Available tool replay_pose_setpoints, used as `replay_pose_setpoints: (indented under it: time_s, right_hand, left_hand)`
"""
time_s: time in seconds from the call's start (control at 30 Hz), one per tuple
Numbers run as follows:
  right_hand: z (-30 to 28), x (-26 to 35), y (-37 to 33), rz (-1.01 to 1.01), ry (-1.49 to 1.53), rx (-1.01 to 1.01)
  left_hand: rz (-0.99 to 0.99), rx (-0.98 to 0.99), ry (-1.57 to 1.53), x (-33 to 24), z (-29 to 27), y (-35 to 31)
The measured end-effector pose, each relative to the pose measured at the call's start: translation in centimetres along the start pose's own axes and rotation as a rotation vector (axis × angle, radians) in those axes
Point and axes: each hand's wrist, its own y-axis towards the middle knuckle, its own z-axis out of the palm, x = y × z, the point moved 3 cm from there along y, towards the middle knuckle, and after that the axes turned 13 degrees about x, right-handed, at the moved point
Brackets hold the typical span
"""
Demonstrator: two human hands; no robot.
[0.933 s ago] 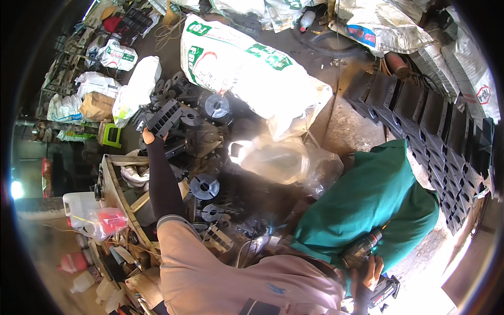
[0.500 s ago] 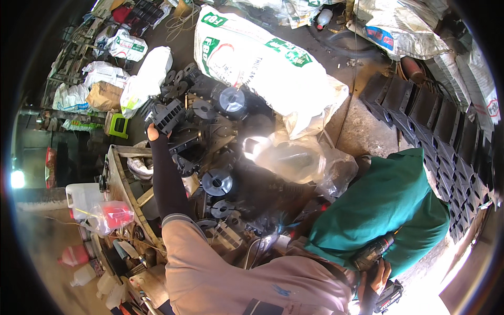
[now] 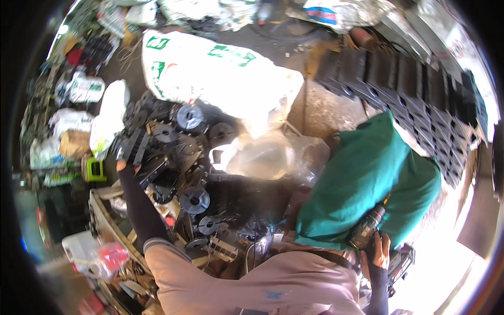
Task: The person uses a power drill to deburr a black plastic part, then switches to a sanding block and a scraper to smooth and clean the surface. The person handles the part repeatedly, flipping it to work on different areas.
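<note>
At the far left end of my reach, my left hand (image 3: 126, 167) has its fingers closed at the near edge of a black slotted part (image 3: 136, 147). Much of that grip is hidden behind the part. Around it lies a heap of dark parts, with round grey slotted discs (image 3: 195, 200) among them. Over on the right, my right hand (image 3: 379, 252) is wrapped round the handle of a cordless drill (image 3: 367, 226). The drill rests against green cloth (image 3: 357, 178) over my legs, its bit pointing up and away.
A large white sack (image 3: 220, 79) lies beyond the heap, with a clear plastic bag (image 3: 268, 155) below it. Black angled parts (image 3: 399, 79) stand in stacked rows at right. A wooden-edged box (image 3: 113, 220), a white jug (image 3: 81, 247) and a green plastic frame (image 3: 94, 169) are at left.
The view has turned, shifting most of the scene left and down. My left hand and the slotted part have come slightly nearer to me. The drill stays in my right hand.
</note>
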Motion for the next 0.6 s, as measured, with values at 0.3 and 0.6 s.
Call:
replay_pose_setpoints:
  time_s: [0.3, 0.6]
  right_hand:
    - [-1.2, 0.0, -0.3, 0.003, -0.057, 0.066]
    - [-3.5, -3.1, 2.2, -0.035, -0.014, 0.322]
  left_hand:
    - [0.255, -0.314, 0.799, -3.7, 4.1, 0.6]
    - [0.828, 0.468, 0.943, 10.8, 36.5, -19.4]
